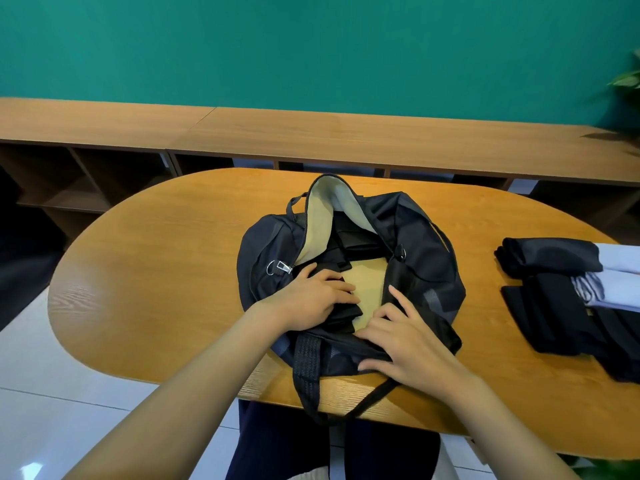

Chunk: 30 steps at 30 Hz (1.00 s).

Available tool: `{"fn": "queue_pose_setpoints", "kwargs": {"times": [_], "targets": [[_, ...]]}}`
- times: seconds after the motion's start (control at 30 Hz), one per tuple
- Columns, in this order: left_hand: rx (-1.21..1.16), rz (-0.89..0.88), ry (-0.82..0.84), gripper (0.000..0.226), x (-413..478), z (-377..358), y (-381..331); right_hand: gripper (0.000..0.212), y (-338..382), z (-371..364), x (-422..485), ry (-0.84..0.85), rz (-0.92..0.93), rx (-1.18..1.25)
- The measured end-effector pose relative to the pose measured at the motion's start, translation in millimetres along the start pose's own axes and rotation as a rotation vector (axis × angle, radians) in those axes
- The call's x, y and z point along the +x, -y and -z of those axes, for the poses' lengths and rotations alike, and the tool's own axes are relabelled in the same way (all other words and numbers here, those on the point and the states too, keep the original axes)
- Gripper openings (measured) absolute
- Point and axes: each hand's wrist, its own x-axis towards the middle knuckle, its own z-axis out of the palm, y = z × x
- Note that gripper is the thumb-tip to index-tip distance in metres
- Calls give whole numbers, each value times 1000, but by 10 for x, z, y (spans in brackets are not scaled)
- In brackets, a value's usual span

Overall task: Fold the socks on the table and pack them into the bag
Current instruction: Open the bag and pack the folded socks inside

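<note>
The open bag [415, 237] sat by the near edge of the table [156, 271]; the left hand [308, 299] pressed a folded black sock [341, 315] inside it, fingers flat; the right hand [405, 344] lay spread on the bag's rim; more socks [554, 292] sat at the right edge; bare wood showed left.

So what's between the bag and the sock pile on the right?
Nothing but bare tabletop. In the head view, a clear strip of wood separates the bag from the sock pile.

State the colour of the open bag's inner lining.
Pale cream-yellow lining, seen best in the head view.
</note>
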Motion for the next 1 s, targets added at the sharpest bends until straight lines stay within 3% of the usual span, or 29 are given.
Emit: {"fn": "queue_pose_setpoints", "kwargs": {"times": [0.1,0.17,0.2,0.3,0.37,0.6,0.8,1.0], "targets": [[-77,10,-24,41,-9,5,-6,9,85,-75,-13,-328,-5,-65],[-86,13,-31,49,-26,20,-28,4,107,-98,-23,-445,-47,-92],[-57,1,-35,51,-30,15,-35,7,91,-101,-29,-430,-75,-95],[57,-53,-45,51,-22,-45,-47,50,-53,-89,-55,-198,-168,-67],[75,-75,-37,52,11,-90,-44,62,-147,-104,-89,-95,-228,-57],[129,-68,-158,68,-95,-139,48,65,-201,-270,-150,-148,-448,-64],[331,8,-410,56,-426,-288,23,70,-213,-309,-165,-109,-469,-121],[195,133,-359,74,-234,-408,41,66,-189,-275,-201,-170,-558,-198]]}}
